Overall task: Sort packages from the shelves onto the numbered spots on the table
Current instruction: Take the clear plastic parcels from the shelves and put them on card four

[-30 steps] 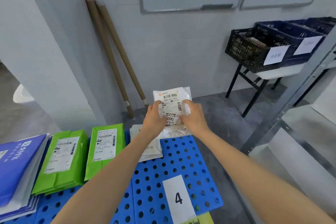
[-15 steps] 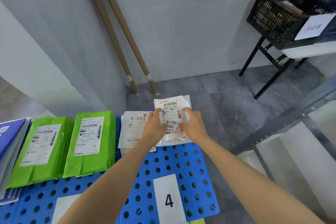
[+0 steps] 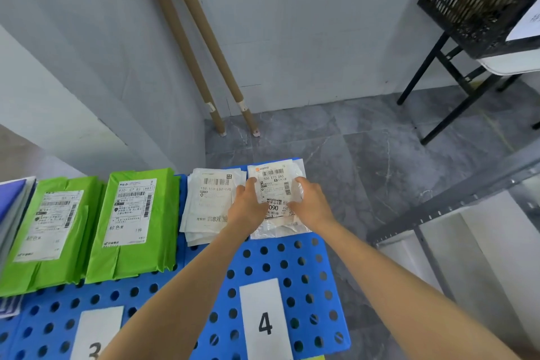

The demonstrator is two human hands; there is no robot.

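Far left edge: stack of blue envelopes [image 3: 11, 207], mostly out of view.
Next: two green packages [image 3: 52, 228] and [image 3: 134, 222], side by side on the blue perforated tabletop [image 3: 292, 272], each with a white printed label facing up.
Near edge, left: white card numbered 3 [image 3: 96, 333], partly behind my forearm.
Centre: pile of white packages [image 3: 207, 202], barcode label on top, just beside the parcel I hold.
My left hand [image 3: 248, 207]: fingers closed on the left edge of the clear package [image 3: 277, 199], thumb on top of its label.
The clear package: flat, see-through crinkled plastic bag, white shipping label with an orange logo, barcodes, "500 E73 090" and a bold "090". It sits at the far right corner of the tabletop, beyond the white card numbered 4 [image 3: 264, 321]; whether it rests fully on the surface I cannot tell.
My right hand [image 3: 309, 204]: fingers closed on its right edge.
Behind, against the wall: two cardboard tubes [image 3: 198, 38].
Far right: black crate [image 3: 479, 0] on a dark-legged stand.
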